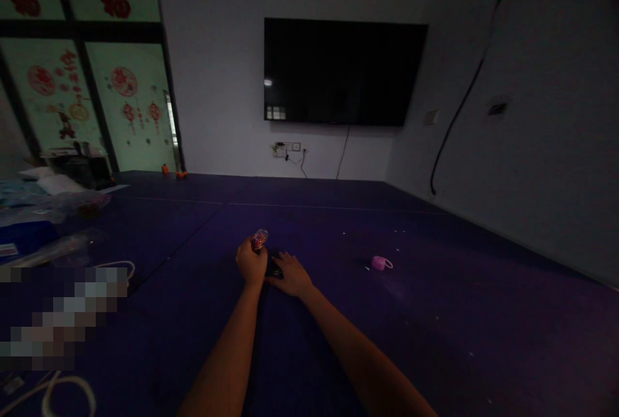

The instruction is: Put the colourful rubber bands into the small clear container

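My left hand [251, 265] is closed around a small clear container with colourful bits inside [260, 238], whose rounded end sticks out above the fingers. Close beside it, my right hand [293, 275] lies low over the dark purple surface [309, 339] with its fingers stretched out. Between the two hands is a small dark, shiny object [275, 271]; its kind is too dim to make out, and my right hand's thumb side is at its edge. Further right sits a pink cap with a ring loop [380, 263], apart from both hands.
Small white specks dot the surface on the right. At the left lie plastic bags [53, 204], a blue item [29, 240] and a white cable [72, 385]. Small orange things [165, 169] stand by the door. A television [343, 72] hangs on the far wall.
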`<action>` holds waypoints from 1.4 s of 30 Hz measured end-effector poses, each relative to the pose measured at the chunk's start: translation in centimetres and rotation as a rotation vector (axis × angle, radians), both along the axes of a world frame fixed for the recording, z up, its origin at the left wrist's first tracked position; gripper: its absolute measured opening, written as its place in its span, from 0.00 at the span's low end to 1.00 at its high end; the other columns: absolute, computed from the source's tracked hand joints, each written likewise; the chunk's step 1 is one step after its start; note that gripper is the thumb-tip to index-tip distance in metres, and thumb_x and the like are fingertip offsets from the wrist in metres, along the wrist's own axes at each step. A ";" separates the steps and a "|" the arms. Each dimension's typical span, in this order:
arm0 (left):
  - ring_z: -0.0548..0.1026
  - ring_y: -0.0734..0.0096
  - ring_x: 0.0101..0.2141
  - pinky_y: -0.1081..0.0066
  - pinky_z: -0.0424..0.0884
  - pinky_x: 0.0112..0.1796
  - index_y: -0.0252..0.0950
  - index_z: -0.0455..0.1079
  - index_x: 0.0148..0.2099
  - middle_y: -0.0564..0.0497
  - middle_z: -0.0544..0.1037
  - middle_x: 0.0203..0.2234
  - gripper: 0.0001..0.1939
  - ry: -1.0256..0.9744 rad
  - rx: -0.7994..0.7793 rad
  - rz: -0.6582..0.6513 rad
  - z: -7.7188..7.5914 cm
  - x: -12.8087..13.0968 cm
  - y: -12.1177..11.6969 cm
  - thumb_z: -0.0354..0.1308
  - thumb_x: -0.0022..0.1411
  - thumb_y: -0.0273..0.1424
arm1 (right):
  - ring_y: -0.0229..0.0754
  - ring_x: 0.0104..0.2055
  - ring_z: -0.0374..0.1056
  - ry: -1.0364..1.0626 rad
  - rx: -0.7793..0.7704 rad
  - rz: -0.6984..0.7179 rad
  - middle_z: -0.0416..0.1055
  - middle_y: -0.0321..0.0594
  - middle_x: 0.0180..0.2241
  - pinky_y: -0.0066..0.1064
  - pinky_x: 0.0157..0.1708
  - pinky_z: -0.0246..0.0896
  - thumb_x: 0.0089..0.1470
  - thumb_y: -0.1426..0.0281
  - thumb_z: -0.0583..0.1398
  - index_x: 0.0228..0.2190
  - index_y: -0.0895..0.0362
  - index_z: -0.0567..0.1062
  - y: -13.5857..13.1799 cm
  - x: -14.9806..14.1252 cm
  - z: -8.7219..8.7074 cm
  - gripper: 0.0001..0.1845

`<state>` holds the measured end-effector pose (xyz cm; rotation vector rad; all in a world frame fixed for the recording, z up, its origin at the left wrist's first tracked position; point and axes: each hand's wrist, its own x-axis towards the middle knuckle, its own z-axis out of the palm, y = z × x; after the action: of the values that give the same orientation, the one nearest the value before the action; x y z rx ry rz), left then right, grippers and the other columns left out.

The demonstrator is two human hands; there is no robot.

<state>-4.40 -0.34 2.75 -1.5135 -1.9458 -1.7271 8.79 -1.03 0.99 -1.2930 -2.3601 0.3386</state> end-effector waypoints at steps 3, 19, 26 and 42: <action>0.74 0.58 0.39 0.63 0.67 0.41 0.35 0.69 0.44 0.45 0.77 0.35 0.17 0.006 -0.006 -0.001 0.0 0.0 0.0 0.54 0.50 0.27 | 0.52 0.61 0.50 0.064 0.008 0.031 0.58 0.51 0.58 0.45 0.59 0.43 0.56 0.64 0.55 0.52 0.57 0.68 0.9 -0.3 0.0 0.23; 0.74 0.58 0.38 0.64 0.67 0.40 0.34 0.69 0.45 0.44 0.77 0.34 0.17 0.037 -0.034 -0.003 0.0 -0.1 0.0 0.54 0.51 0.27 | 0.40 0.30 0.70 0.787 -0.166 0.032 0.74 0.39 0.28 0.32 0.32 0.68 0.41 0.78 0.53 0.32 0.57 0.79 4.0 0.5 -1.2 0.18; 0.73 0.58 0.38 0.64 0.66 0.40 0.34 0.68 0.46 0.45 0.76 0.35 0.17 0.072 -0.057 -0.005 0.0 0.0 -0.1 0.53 0.52 0.27 | 0.28 0.16 0.53 1.283 -0.234 -0.128 0.62 0.30 0.20 0.20 0.15 0.51 0.47 0.66 0.53 0.34 0.60 0.75 4.8 1.5 -1.1 0.15; 0.69 0.58 0.43 0.62 0.60 0.44 0.42 0.70 0.49 0.47 0.77 0.37 0.22 0.552 -0.285 -0.371 0.9 1.8 -1.7 0.58 0.49 0.28 | 0.30 0.15 0.49 1.851 -0.274 -0.231 0.49 0.25 0.17 0.22 0.15 0.51 0.57 0.57 0.52 0.36 0.55 0.70 5.9 2.0 -0.7 0.15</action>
<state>-2.55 -2.02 3.64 -2.2678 -1.7367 -0.9743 10.83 4.84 0.32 -0.6236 -0.5879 1.1343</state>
